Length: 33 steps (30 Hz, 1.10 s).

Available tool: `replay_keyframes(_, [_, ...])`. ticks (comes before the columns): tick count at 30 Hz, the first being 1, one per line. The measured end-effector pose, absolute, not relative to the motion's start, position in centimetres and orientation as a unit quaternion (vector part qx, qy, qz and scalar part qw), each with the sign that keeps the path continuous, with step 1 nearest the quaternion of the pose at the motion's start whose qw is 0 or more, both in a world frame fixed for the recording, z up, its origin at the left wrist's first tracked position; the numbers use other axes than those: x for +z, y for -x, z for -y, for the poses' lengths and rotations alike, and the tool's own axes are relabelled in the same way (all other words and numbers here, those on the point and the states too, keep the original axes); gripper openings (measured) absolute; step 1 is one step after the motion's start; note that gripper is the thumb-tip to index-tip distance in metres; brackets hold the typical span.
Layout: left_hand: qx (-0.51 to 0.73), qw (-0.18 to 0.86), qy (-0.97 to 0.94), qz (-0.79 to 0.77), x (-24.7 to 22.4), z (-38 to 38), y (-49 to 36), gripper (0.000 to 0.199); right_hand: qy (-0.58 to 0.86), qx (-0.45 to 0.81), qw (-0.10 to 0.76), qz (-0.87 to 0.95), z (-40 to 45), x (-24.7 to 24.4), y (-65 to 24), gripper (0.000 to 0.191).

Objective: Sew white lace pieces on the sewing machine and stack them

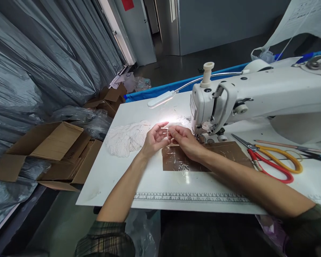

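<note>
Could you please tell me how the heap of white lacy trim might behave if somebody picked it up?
The heap of white lacy trim would probably be floppy, since it slumps in loose, wavy folds on the white table. It looks light for its size, being thin and airy. Its overlapping strands could tangle or trail.

Numbers on ruler strip (192, 198), white tabletop (147, 182): 7, 8, 9, 10, 12 (others unclear)

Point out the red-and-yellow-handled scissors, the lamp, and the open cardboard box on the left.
Scissors (280, 175): head view, on the red handle loop.
Lamp (161, 99): head view, on its white head.
Cardboard box (59, 141): head view, on an upper flap.
</note>
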State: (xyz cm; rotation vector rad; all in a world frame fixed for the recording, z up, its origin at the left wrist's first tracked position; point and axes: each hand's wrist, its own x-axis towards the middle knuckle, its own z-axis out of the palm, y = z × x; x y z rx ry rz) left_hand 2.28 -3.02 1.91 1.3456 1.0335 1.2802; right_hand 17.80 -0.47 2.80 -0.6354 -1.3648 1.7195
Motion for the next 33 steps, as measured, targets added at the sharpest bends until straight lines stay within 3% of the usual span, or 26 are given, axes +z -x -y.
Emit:
replay_keyframes(3, [0.515,0.522,-0.542,-0.410,2.8,4.3,-2.6,0.072,0.252,0.665,0.400,0.578,2.7,3.8,-19.9,0.040])
replay_keyframes(6, [0.480,0.562,-0.524,-0.423,3.3,6.7,-4.1,0.062,0.255,0.637,0.377,0.621,5.3,4.1,-23.3,0.030])
replay_keyframes(9, [0.463,0.576,-0.500,-0.451,3.4,9.6,-6.2,0.050,0.263,0.559,0.404,0.674,7.1,3.6,-27.0,0.019])
replay_keyframes(11, [0.463,0.578,-0.491,-0.459,3.7,11.1,-7.2,0.054,0.282,0.499,0.425,0.701,7.9,2.9,-28.9,0.013])
replay_keyframes(18, [0.389,0.613,-0.479,-0.494,5.1,13.5,-9.0,0.090,0.276,0.453,0.375,0.760,9.6,1.2,-32.3,0.023])
replay_keyframes(23, [0.368,0.620,-0.486,-0.494,5.1,13.5,-9.9,0.086,0.256,0.443,0.378,0.771,10.4,1.2,-32.2,0.030])
replay_keyframes(28, [0.350,0.630,-0.492,-0.488,5.1,13.3,-10.5,0.085,0.239,0.396,0.469,0.752,10.6,0.9,-30.8,0.009])
replay_keyframes(33, [0.353,0.611,-0.494,-0.508,4.5,13.2,-10.4,0.071,0.313,0.514,0.479,0.639,10.6,0.8,-29.9,0.025])
